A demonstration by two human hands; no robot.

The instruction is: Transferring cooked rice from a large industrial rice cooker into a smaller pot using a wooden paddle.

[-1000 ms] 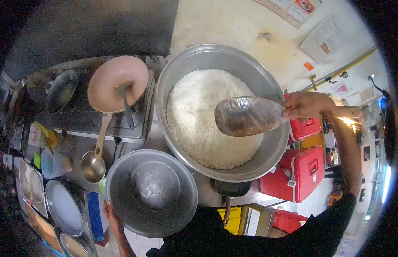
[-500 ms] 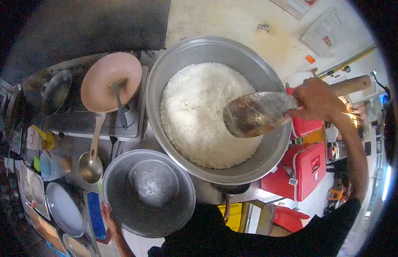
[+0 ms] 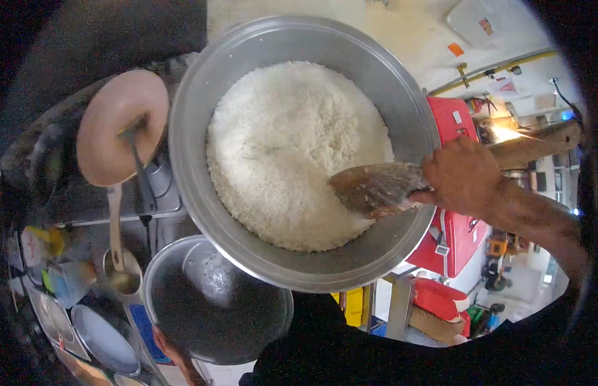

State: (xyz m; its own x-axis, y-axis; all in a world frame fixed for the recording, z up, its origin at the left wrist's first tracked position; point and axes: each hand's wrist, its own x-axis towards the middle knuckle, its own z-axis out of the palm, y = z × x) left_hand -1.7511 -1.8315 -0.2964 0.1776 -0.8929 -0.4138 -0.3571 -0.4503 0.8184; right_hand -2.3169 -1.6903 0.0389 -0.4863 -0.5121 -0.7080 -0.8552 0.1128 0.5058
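My right hand is closed around a large wooden paddle. Its shiny blade is tilted down into white rice in a large metal pot, near the pot's right side, with the handle sticking out past my fist. My left hand grips the rim of a wide, dark grey metal bowl just below the pot; the bowl holds no visible rice, and its upper edge is partly hidden by the pot's rim.
A pink pan with a dark utensil rests on the stove at left. Below it are a long-handled ladle, a plastic container and a grey tray. Red cooler boxes stand at right, a wall beyond the pot.
The paddle has gone from above the rice into it, and a rougher patch shows in the rice. The view has shifted, so the pot appears higher and larger.
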